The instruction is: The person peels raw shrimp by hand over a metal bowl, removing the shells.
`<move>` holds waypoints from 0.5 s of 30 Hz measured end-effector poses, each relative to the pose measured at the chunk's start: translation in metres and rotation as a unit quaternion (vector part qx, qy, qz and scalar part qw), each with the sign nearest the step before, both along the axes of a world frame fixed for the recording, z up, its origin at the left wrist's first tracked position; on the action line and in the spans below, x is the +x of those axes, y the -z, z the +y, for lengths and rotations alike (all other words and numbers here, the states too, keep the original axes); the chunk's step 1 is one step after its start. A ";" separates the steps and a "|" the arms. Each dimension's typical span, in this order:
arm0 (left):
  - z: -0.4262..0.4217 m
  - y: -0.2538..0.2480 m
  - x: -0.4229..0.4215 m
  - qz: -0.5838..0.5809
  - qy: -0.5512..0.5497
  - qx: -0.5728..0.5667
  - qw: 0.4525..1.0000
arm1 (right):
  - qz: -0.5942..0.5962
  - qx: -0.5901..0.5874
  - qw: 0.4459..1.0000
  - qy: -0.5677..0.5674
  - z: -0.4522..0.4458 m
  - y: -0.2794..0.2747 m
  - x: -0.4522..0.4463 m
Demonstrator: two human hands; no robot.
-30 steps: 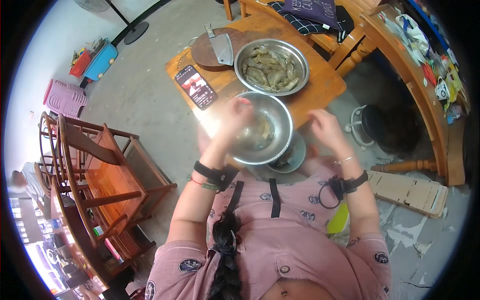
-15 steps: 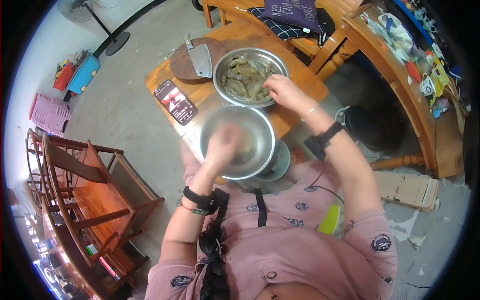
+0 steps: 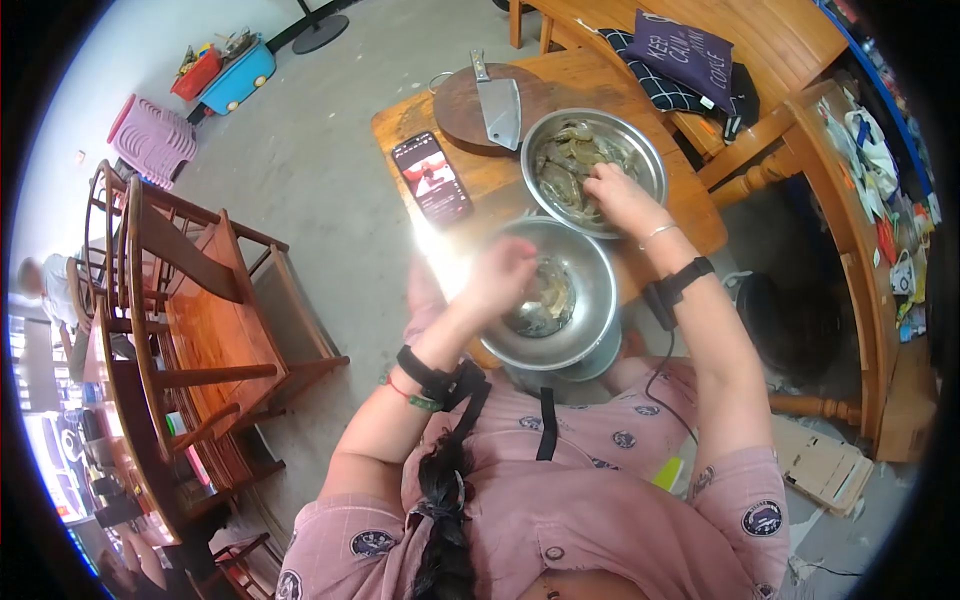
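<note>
My right hand (image 3: 627, 202) reaches into the steel bowl (image 3: 655, 160) of raw shrimp (image 3: 562, 188). Its fingers are pinched together at the shrimp, and the fingertips are partly hidden. Nearer to me is a second steel bowl (image 3: 597, 275), with a few pale and greyish pieces (image 3: 550, 295) at its bottom, too unclear to name. Over that bowl's left side is my left hand (image 3: 500, 272), blurred by motion, with fingers that look bent. Whether it holds anything cannot be made out.
On the wooden table (image 3: 400, 118) are a lit phone (image 3: 432, 180) and a round chopping board (image 3: 460, 112) bearing a cleaver (image 3: 498, 108). A wooden chair (image 3: 205, 300) stands at left. Cushions (image 3: 685, 60) lie on a bench behind. A pale bucket-like container (image 3: 600, 355) is under the near bowl.
The camera view has swung, so the table and bowls sit further right. My left hand has risen from inside the near bowl to its left side. My right hand reaches further into the shrimp.
</note>
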State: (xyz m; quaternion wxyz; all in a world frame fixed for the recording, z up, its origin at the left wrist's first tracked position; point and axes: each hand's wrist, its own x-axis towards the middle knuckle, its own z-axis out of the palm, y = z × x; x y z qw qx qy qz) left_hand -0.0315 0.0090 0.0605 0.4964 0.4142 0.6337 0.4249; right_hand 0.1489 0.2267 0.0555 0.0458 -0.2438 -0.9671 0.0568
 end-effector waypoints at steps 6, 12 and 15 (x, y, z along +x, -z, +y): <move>0.015 -0.013 -0.044 -0.102 -0.062 -0.042 0.992 | 0.070 0.000 0.998 -0.002 0.005 -0.004 0.015; 0.037 0.006 -0.105 -0.377 -0.091 -0.003 0.922 | 0.319 -0.122 0.935 0.094 -0.025 -0.042 0.028; 0.045 0.003 -0.116 -0.509 -0.128 -0.041 0.850 | 0.324 -0.125 0.929 0.127 -0.048 -0.064 0.036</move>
